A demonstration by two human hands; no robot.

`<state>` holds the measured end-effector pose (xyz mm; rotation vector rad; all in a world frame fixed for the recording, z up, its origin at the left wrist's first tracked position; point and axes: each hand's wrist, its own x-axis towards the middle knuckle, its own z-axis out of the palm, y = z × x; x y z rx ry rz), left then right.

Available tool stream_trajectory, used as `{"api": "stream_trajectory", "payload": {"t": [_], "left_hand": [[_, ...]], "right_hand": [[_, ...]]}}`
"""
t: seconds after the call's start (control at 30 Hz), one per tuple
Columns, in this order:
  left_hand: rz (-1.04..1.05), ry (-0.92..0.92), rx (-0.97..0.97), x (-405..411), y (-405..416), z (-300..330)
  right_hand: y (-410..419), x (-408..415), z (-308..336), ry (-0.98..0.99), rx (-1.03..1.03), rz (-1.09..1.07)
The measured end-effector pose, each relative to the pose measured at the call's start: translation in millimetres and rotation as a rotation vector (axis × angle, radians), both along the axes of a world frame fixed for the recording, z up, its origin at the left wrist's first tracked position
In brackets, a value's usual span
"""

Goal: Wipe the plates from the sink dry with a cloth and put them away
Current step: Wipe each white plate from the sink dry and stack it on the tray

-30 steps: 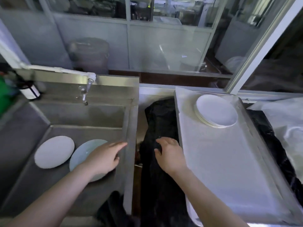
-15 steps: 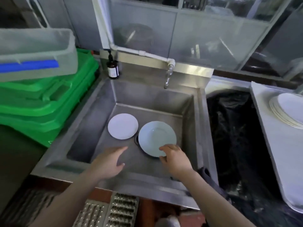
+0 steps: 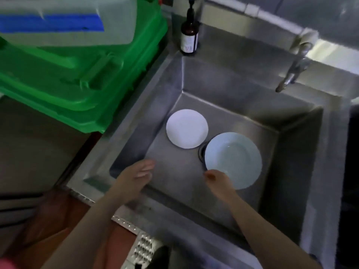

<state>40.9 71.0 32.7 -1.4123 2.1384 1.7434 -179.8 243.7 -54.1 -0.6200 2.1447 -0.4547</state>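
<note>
Two plates lie flat on the floor of the steel sink (image 3: pixel 291 164). A small white plate (image 3: pixel 186 131) is at the left. A larger pale blue plate (image 3: pixel 234 158) lies to its right, partly over the drain. My right hand (image 3: pixel 218 181) is down in the basin with its fingers at the blue plate's near-left rim; whether they grip it I cannot tell. My left hand (image 3: pixel 136 176) hovers open over the sink's near-left edge, holding nothing. No cloth is in view.
A brown pump bottle (image 3: pixel 188 38) stands on the sink's back-left corner. The tap (image 3: pixel 291 73) juts over the back right. Stacked green crates (image 3: pixel 77 78) with a clear tub (image 3: pixel 68 20) on top sit to the left. A metal grate (image 3: pixel 143 249) lies below the sink front.
The view has swung left, from the counter with the plate stack to the sink. My right hand left the black cloth and went down to the blue plate's rim; my left hand drew back.
</note>
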Motion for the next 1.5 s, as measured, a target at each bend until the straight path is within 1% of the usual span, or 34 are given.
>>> {"api": "stream_trajectory", "payload": {"t": [0.07, 0.13, 0.2, 0.27, 0.3, 0.43, 0.47, 0.6, 0.67, 0.87, 0.93, 1.03, 1.13, 1.2, 1.3, 1.37, 1.43, 1.5], "left_hand": [[0.107, 0.063, 0.093, -2.9, -7.7, 0.3], [0.190, 0.082, 0.085, -4.7, -14.2, -1.6], [0.300, 0.095, 0.141, -5.8, -19.3, -3.9], [0.386, 0.067, 0.166, -10.1, -25.5, -5.5], [0.407, 0.046, 0.164, -12.3, -28.0, -6.8], [0.450, -0.003, 0.166, -17.7, -35.9, -15.1], [0.449, -0.010, 0.168, -17.9, -38.0, -17.8], [0.477, -0.002, 0.181, -17.4, -44.9, -22.3], [0.499, 0.002, 0.191, -17.6, -47.3, -23.6], [0.495, 0.028, 0.214, -27.7, -54.7, -28.2], [0.482, 0.031, 0.221, -31.5, -57.1, -29.3], [0.467, 0.041, 0.240, -38.0, -60.3, -29.4], [0.444, 0.047, 0.258, -44.2, -62.7, -26.4], [0.421, 0.048, 0.255, -47.1, -64.0, -23.9], [0.411, 0.065, 0.238, -49.7, -66.0, -20.9], [0.417, 0.080, 0.219, -51.5, -69.7, -19.7], [0.406, 0.081, 0.196, -53.0, -74.6, -17.9], [0.376, 0.085, 0.173, -52.3, -79.5, -15.9]], "right_hand": [[-18.5, -10.2, -28.1, -0.185, 0.017, -0.167], [-37.5, -18.9, -54.4, -0.399, 0.034, -0.389], [-58.0, -24.7, -76.1, -0.539, 0.031, -0.586], [-80.1, -28.3, -93.8, -0.661, 0.013, -0.784], [-90.8, -29.6, -100.7, -0.715, -0.007, -0.847], [-123.4, -34.8, -131.4, -0.948, -0.135, -0.934], [-131.9, -36.4, -136.0, -0.974, -0.147, -0.955], [-157.3, -41.8, -143.1, -0.890, -0.140, -1.156], [-166.9, -41.3, -140.6, -0.878, -0.150, -1.221], [-180.6, -40.2, -135.9, -0.808, -0.133, -1.255], [-184.7, -41.7, -130.9, -0.845, -0.133, -1.230], [-181.5, -45.8, -120.4, -0.928, -0.192, -1.244], [-167.4, -49.9, -107.7, -0.932, -0.252, -1.252], [-155.7, -51.0, -94.4, -0.922, -0.277, -1.179], [-142.5, -55.1, -67.6, -0.849, -0.293, -0.989], [-137.4, -60.4, -45.2, -0.803, -0.326, -0.905], [-131.8, -64.9, -19.8, -0.701, -0.376, -0.798], [-125.0, -65.3, 6.9, -0.518, -0.405, -0.679]]}}
